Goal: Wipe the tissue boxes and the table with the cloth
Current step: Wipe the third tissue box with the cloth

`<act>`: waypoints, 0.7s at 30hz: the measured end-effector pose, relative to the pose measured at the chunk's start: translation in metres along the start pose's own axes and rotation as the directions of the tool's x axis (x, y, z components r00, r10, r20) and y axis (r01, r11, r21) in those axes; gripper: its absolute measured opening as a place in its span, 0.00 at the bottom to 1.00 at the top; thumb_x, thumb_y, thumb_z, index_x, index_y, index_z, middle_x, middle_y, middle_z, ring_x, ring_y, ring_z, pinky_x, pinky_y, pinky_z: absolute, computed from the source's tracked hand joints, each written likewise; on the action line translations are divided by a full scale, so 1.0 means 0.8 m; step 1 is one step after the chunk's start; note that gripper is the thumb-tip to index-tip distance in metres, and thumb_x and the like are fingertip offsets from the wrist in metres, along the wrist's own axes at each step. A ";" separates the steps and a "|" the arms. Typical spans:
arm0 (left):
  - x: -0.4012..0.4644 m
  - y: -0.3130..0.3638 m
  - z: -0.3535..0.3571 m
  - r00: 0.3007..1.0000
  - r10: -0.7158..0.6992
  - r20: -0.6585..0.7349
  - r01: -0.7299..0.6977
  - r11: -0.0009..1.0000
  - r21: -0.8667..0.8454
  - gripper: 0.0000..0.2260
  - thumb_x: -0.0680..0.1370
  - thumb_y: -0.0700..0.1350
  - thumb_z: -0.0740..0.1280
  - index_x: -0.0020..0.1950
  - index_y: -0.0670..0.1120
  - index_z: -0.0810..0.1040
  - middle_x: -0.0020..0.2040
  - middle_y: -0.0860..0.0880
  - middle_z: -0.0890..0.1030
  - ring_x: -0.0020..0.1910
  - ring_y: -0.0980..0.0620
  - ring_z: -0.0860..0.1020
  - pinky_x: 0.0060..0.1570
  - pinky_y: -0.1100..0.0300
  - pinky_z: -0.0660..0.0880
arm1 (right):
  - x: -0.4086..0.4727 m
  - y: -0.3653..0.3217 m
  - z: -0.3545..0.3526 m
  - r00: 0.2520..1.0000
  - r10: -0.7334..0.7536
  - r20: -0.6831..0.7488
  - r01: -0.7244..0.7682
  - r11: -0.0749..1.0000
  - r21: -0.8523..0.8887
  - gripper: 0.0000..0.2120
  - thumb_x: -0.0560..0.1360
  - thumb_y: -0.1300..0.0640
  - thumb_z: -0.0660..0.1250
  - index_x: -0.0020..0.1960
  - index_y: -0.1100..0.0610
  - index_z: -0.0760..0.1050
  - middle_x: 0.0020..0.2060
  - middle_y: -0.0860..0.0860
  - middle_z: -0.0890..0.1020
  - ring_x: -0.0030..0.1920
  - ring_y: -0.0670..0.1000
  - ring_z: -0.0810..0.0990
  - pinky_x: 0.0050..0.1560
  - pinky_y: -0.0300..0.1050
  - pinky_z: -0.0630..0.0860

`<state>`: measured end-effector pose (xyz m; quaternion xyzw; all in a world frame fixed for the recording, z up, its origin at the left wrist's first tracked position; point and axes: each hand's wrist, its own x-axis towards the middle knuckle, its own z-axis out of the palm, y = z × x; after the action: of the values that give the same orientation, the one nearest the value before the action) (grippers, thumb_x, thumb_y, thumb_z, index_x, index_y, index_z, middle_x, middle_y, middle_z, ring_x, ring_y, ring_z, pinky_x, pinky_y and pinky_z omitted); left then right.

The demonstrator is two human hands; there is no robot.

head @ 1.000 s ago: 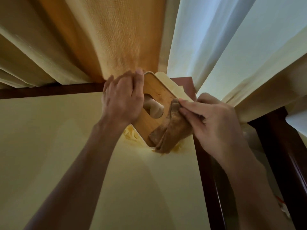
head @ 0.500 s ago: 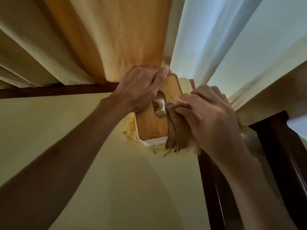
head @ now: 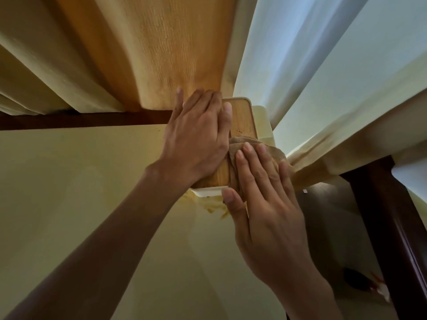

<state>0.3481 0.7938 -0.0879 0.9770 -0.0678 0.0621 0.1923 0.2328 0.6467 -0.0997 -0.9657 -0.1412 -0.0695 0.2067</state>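
Now my left hand (head: 196, 137) has slid flat over tissue box (head: 242, 118) lid at surface (head: 69, 192) far corner, fingers straight; right hand (head: 265, 204), fingers spread, presses cloth (head: 235, 144) further along right side. Wiping progresses; surface itself pending.

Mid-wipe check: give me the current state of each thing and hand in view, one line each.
Tissue box: flat on the table, wooden lid on, opening hidden.
Cloth: bunched on the lid, pressed under fingers.
Left hand: laid flat across the box, steadying it.
Right hand: fingers straight, pressing the cloth down.
Table: covered in yellow cloth.
Curtains: hanging closed behind.
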 end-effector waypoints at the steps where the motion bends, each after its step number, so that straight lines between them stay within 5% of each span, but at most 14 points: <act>1: 0.002 0.001 -0.002 1.000 0.002 -0.015 -0.002 1.000 -0.003 0.24 0.86 0.53 0.45 0.73 0.45 0.71 0.72 0.50 0.75 0.75 0.53 0.65 0.80 0.50 0.47 | 0.000 -0.002 0.001 1.000 0.009 -0.005 -0.009 1.000 -0.003 0.28 0.87 0.43 0.46 0.81 0.57 0.60 0.81 0.52 0.61 0.83 0.50 0.51 0.82 0.55 0.49; 4: 0.004 0.004 -0.001 0.995 -0.009 -0.102 -0.002 0.994 -0.107 0.20 0.86 0.50 0.49 0.65 0.45 0.78 0.63 0.50 0.81 0.66 0.53 0.74 0.72 0.59 0.60 | 0.000 -0.001 0.001 0.999 0.039 -0.006 -0.039 0.999 -0.007 0.27 0.87 0.43 0.45 0.81 0.55 0.59 0.81 0.51 0.61 0.83 0.49 0.50 0.82 0.56 0.49; 7: 0.003 0.002 0.002 0.987 -0.028 -0.158 0.000 0.985 -0.175 0.21 0.86 0.48 0.49 0.63 0.44 0.79 0.60 0.49 0.82 0.63 0.54 0.75 0.68 0.63 0.61 | 0.007 0.002 0.000 0.999 0.053 0.001 -0.053 0.997 0.056 0.26 0.87 0.44 0.46 0.81 0.54 0.61 0.81 0.49 0.61 0.82 0.47 0.51 0.82 0.58 0.53; 21: 0.006 0.003 0.001 0.989 -0.070 -0.130 0.041 0.976 -0.213 0.21 0.85 0.48 0.49 0.68 0.44 0.78 0.64 0.49 0.81 0.65 0.54 0.74 0.71 0.58 0.64 | 0.101 0.031 0.013 0.998 0.047 0.047 -0.054 0.986 0.156 0.24 0.87 0.47 0.48 0.82 0.50 0.57 0.82 0.45 0.56 0.82 0.42 0.45 0.83 0.51 0.46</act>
<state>0.3527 0.7905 -0.0866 0.9462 -0.0333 0.1161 0.3003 0.3176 0.6490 -0.1030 -0.9510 -0.1260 -0.0320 0.2806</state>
